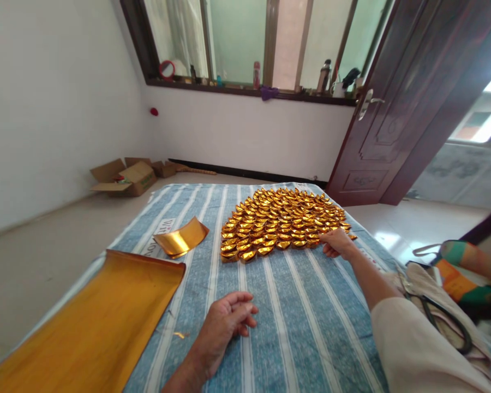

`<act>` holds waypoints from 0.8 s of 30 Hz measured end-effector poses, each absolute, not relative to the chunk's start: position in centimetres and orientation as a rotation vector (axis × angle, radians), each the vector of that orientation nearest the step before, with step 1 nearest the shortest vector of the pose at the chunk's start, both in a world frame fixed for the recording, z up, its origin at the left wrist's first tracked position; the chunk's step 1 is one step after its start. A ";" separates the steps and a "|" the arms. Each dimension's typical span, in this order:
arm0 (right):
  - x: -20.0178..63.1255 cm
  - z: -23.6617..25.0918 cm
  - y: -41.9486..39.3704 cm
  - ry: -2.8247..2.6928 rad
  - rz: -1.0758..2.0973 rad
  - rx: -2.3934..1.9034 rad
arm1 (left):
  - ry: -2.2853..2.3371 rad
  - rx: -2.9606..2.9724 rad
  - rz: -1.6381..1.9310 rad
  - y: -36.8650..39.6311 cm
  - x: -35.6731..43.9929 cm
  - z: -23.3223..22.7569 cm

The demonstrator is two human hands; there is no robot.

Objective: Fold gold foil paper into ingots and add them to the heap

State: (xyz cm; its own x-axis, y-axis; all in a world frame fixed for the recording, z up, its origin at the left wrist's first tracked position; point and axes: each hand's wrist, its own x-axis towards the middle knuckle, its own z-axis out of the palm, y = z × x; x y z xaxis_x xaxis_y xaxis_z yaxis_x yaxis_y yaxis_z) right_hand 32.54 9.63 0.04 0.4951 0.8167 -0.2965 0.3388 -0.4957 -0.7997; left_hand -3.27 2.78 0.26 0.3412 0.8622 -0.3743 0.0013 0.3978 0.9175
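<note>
Right hand placing a gold ingot among many folded; left hand loosely curled, empty; foil sheets unfolded

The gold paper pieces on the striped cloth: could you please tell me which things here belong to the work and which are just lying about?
In use:
- folded gold foil paper ingots in rows, touched by the right hand
- small curled gold foil sheet
- large gold foil sheet
- left hand, resting on the blue striped cloth

Lying about:
- open cardboard boxes
- bottles on the windowsill
- black-handled scissors
</note>
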 end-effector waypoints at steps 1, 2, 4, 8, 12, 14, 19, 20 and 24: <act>32.5 0.1 9.5 -0.938 0.901 -2.073 | 1.073 1.006 0.706 2.8 -3.3 0.3; 32.5 0.2 9.4 -0.926 0.901 -2.090 | 1.070 1.004 0.708 2.7 -3.3 0.3; 32.5 0.5 8.9 -0.908 0.876 -2.106 | 1.067 1.003 0.712 2.7 -3.3 0.3; 31.5 1.0 7.3 -0.961 0.797 -2.040 | 1.054 0.999 0.718 2.3 -3.2 -0.1; 28.0 0.8 6.1 -1.136 0.846 -1.872 | 1.048 0.973 0.730 1.9 -3.2 -0.3; 25.2 0.4 5.7 -1.282 0.884 -1.749 | 1.048 0.964 0.733 1.9 -3.1 -0.5; 18.3 -1.6 5.1 -1.684 0.969 -1.530 | 1.081 0.960 0.766 1.4 -2.8 -1.1; 17.5 -2.1 5.0 -1.732 0.951 -1.522 | 1.104 0.983 0.769 1.2 -2.9 -0.9; 16.4 -3.8 4.8 -1.815 0.774 -1.528 | 1.281 1.490 0.752 0.6 -3.9 1.4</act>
